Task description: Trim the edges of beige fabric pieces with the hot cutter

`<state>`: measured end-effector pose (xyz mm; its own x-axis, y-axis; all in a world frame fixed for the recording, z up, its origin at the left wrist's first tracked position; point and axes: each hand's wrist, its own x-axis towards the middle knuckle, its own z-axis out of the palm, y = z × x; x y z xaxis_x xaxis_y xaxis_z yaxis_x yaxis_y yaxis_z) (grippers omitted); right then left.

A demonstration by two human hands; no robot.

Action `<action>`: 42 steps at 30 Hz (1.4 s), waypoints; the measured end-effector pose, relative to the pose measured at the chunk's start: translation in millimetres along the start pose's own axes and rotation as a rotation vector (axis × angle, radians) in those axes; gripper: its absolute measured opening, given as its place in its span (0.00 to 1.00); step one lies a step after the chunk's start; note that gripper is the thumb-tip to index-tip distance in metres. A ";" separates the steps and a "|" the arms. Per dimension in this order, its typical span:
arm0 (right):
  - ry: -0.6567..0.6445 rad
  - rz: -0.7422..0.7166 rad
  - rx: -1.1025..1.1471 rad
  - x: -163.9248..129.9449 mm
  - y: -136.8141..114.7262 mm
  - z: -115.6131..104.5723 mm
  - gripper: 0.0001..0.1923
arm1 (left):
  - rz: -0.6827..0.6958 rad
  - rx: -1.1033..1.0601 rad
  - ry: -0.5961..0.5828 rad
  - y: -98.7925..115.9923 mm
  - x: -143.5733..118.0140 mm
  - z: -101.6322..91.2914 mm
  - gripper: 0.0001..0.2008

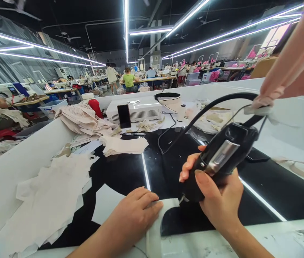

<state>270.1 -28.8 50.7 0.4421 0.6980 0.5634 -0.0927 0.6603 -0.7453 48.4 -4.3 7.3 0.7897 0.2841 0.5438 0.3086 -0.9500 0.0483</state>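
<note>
The glossy black worktop (pixel 119 172), edged by low white walls, fills the middle of the view and mirrors the ceiling light strips. Across its 9 o'clock side sprawls a loose heap of pale cream cut fabric pieces (pixel 47 200), with a taller stack of beige folded cloth (pixel 83 120) at about 11 o'clock. Beyond that, near 12 o'clock, sits a white boxy machine with vented sides (pixel 141 109), and a dark smartphone (pixel 124 115) leans upright against its front. A thick black cable (pixel 208 105) arcs from the 1 o'clock area down into a black handheld electric cutting tool with a silver side plate (pixel 221 157). The right hand (pixel 218 193), at about 5 o'clock, is wrapped firmly around that tool's body, thumb across the near side, with the tool's lower tip down at the edge of a narrow white fabric strip (pixel 157 222). That strip lies at 6 o'clock, running from the black surface over the near white rim. The left hand (pixel 135 211) lies flat, palm down, fingers together, pressing on the strip just left of the tool tip.
</note>
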 end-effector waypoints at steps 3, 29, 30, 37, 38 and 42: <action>0.020 -0.008 0.016 3.0 -0.1 4.4 0.20 | -0.015 0.001 -0.020 1.1 0.0 0.1 0.11; 0.057 0.008 -0.055 8.9 6.9 9.2 0.17 | -0.053 -0.056 -0.021 3.2 -0.6 4.6 0.10; 0.051 0.008 -0.057 8.6 7.2 8.4 0.17 | -0.056 -0.061 -0.025 3.1 -0.7 4.3 0.10; 0.044 0.021 -0.054 7.4 7.1 8.3 0.16 | -0.056 -0.073 -0.036 1.8 -1.9 2.5 0.10; 0.052 0.025 -0.049 7.2 5.6 8.4 0.16 | -0.058 -0.075 -0.038 1.7 -1.9 2.5 0.10; 0.042 0.012 0.013 3.2 -2.2 9.6 0.17 | -0.062 -0.080 -0.033 1.7 -1.8 2.5 0.10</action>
<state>263.2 -25.4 57.6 0.4779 0.6938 0.5386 -0.1100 0.6557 -0.7470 48.8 -6.1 4.3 0.7879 0.3453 0.5099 0.3146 -0.9375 0.1487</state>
